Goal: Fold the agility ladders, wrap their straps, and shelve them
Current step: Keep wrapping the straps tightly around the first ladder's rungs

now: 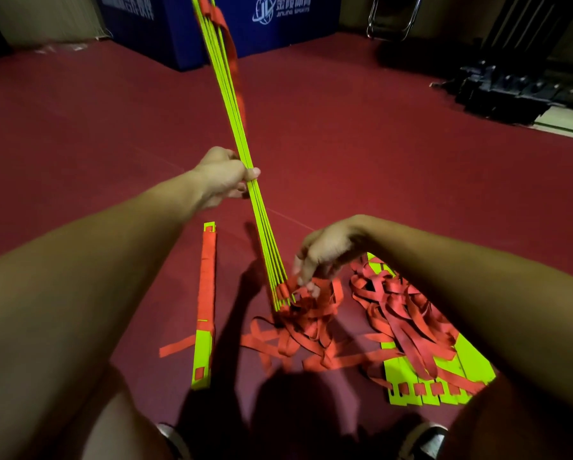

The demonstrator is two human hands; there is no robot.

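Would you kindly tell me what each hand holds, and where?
Left hand grips the stacked yellow rungs near their middle; right hand appears to pinch the red straps at their lower end.

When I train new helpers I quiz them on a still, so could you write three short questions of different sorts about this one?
1. True or false: the left hand grips the bundle of yellow rungs, which stands tilted with its lower end on the floor.
2. The right hand has its fingers down at: A) the red straps at the bundle's lower end, B) the blue box, C) a shoe.
3. Fill in: the wrapped ladder lies flat on the floor to the ___ of the held bundle.

Key: 1 true; 2 A; 3 left.
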